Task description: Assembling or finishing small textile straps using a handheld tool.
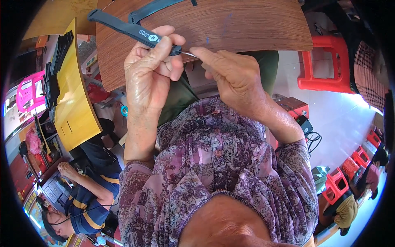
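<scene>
We keep the left hand pinched firmly on the black strap over the bench at twelve o'clock, while the right hand draws what looks like a thin needle straight through.

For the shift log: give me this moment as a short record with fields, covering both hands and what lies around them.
left hand: left hand pinches one end of a black strap above the wooden table
right hand: right hand pinches a thin metal piece at the strap's end
hands: close together, fingertips almost meeting
on table: a second dark strap at the far edge
left side: yellow table with a stack of black straps; another person's hand below it
right side: red plastic stool
</scene>
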The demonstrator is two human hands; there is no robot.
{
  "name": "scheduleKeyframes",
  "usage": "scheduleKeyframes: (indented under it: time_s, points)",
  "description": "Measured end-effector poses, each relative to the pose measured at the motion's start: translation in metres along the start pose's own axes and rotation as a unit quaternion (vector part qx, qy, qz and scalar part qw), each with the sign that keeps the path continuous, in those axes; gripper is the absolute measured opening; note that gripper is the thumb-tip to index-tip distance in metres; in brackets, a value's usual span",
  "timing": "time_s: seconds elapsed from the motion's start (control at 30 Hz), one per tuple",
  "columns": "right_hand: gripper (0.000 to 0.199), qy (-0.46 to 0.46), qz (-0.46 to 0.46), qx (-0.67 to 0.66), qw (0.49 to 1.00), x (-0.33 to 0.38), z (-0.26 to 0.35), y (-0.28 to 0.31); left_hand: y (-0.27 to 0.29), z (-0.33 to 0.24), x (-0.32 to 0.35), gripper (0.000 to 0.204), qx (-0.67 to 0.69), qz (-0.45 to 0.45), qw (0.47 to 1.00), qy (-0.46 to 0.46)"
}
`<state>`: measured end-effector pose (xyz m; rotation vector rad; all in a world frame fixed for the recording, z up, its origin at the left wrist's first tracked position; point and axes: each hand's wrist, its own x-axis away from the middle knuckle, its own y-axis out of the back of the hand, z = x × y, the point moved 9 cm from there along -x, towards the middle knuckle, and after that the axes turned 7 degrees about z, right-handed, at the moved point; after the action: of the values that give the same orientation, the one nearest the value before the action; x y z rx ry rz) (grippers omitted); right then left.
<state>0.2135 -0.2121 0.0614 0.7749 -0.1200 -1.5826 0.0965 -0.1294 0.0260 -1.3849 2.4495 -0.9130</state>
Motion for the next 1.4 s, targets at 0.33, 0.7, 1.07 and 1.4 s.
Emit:
scheduleKeyframes:
  time_s: [0.33,0.7,1.07,1.4]
  points:
    - [0.046,0.01,0.001,0.006,1.0,0.002,0.004,0.001,-0.002,0.0,0.004,0.029,0.015,0.052,0.998,-0.018]
    - [0.046,0.048,-0.025,0.065,0.996,0.005,0.009,0.001,-0.003,-0.002,0.005,0.025,-0.024,0.04,0.998,-0.044]
    - [0.04,0.034,-0.014,0.06,0.998,0.004,0.008,0.0,-0.004,-0.002,0.006,0.022,-0.038,0.029,0.997,-0.053]
    - [0.037,0.026,0.005,0.11,0.994,0.003,0.011,-0.003,-0.003,-0.004,0.008,0.021,-0.07,0.025,0.994,-0.08]
